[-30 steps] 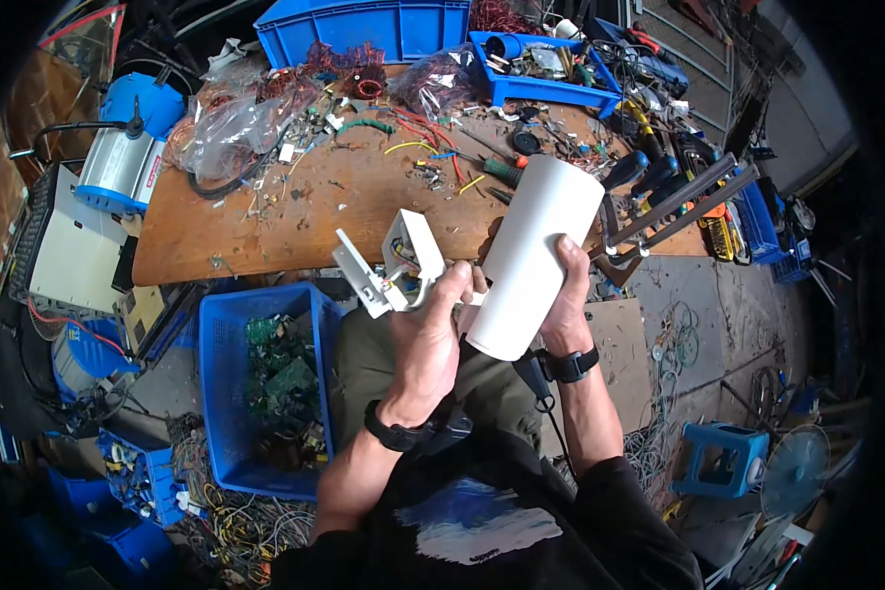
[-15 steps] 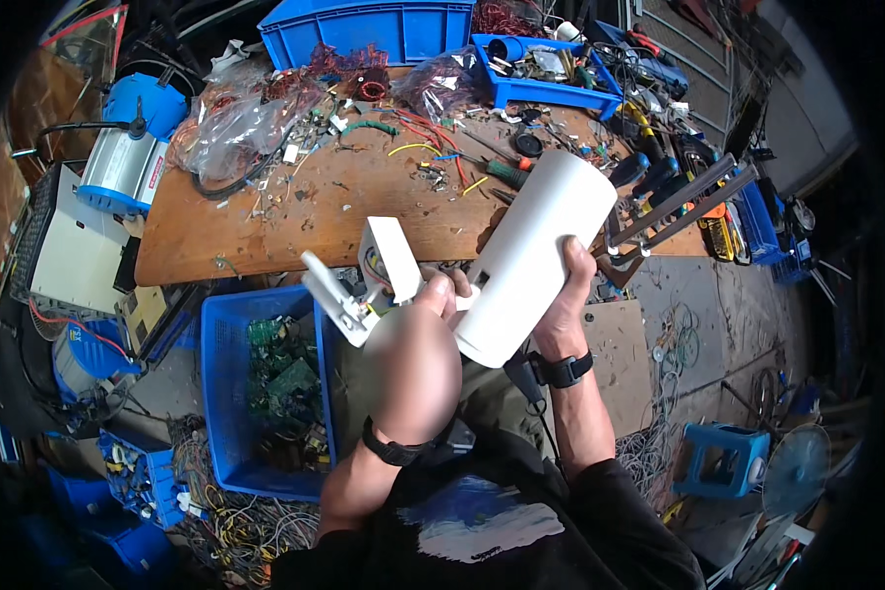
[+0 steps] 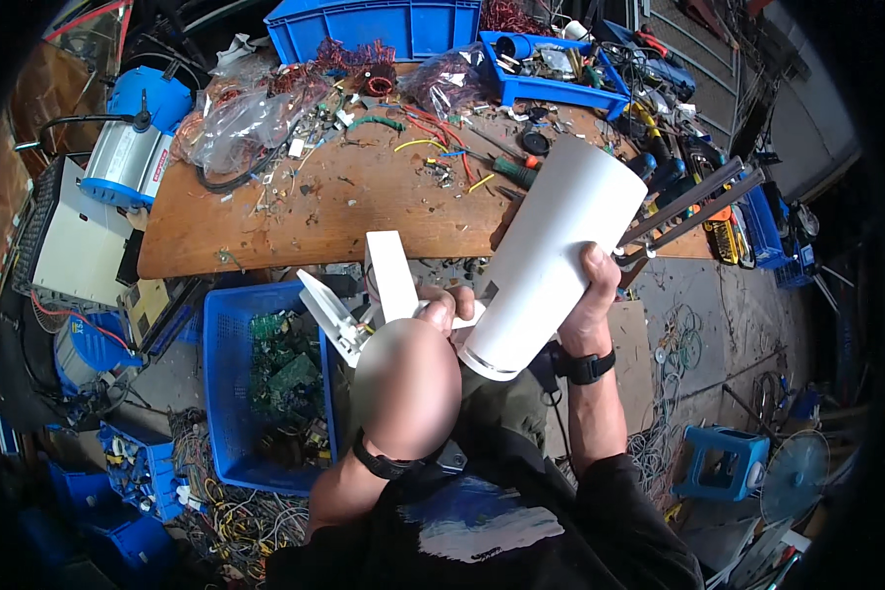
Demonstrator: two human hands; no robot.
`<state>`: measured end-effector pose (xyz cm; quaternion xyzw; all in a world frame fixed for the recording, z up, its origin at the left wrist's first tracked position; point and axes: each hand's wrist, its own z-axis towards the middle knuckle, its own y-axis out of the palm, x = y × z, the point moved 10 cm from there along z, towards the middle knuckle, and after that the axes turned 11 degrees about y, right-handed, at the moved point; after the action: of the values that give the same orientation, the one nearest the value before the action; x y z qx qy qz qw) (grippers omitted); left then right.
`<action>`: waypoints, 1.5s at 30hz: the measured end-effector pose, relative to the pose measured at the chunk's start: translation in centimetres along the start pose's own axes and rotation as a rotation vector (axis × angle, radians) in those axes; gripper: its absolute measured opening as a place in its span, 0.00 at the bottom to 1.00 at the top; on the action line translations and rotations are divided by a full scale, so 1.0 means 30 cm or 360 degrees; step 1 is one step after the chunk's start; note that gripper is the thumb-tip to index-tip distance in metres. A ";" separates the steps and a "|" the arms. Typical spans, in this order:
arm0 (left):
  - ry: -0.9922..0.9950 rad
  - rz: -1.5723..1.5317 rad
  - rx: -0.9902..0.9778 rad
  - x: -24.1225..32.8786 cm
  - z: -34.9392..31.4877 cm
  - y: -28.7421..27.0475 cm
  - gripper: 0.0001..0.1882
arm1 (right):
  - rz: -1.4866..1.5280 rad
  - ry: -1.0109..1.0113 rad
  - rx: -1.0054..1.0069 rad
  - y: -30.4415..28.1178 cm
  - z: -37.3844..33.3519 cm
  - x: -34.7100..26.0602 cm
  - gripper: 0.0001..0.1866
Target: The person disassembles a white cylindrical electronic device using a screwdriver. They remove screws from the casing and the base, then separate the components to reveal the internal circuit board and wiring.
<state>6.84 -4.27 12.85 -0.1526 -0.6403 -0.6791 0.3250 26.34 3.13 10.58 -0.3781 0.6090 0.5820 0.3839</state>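
Note:
My right hand (image 3: 592,295) is wrapped round the side of a large white cylindrical housing (image 3: 565,246), which tilts with its upper end to the right. Near the cylinder's lower end is a dark notch. My left hand (image 3: 433,339) is closed beside that end, holding a white bracket-like part (image 3: 391,275); a blur hides much of the hand. A thin white plastic piece (image 3: 329,320) sticks out left of it, with small wiring near its lower end. A pale tab between my left fingers and the cylinder shows; whether it joins the two cannot be told.
Loose wires and scraps litter the wooden bench (image 3: 315,221) ahead. Green circuit boards fill a blue crate (image 3: 209,383) below its edge. A blue tray (image 3: 551,93) of parts sits at the back, tools (image 3: 669,157) to the right. A blue stool (image 3: 723,457) stands lower right.
My right hand has carried the cylinder a little to the right, and the far end is turned slightly differently. The white bracket-like part in my left hand has tipped and shifted slightly.

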 end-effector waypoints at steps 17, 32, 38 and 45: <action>-0.0129 -0.0283 0.0073 -0.015 -0.039 -0.059 0.14 | 0.0149 0.0021 -0.0285 0.088 0.016 -0.031 0.47; -0.0513 -0.0464 0.0206 -0.146 0.000 -0.118 0.24 | 0.0074 0.0339 0.0136 0.146 0.098 -0.037 0.27; -0.0582 0.0008 0.0009 -0.185 -0.023 -0.063 0.29 | 0.0157 0.0346 0.0221 0.073 0.140 -0.010 0.28; -0.0622 0.0176 -0.0054 -0.281 -0.005 -0.094 0.22 | 0.0201 0.0427 0.0248 0.007 0.168 0.037 0.27</action>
<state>11.34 -2.42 5.40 -0.3219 -0.6702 -0.6284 0.2286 25.83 8.16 9.50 -0.3823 0.7207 0.5003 0.2900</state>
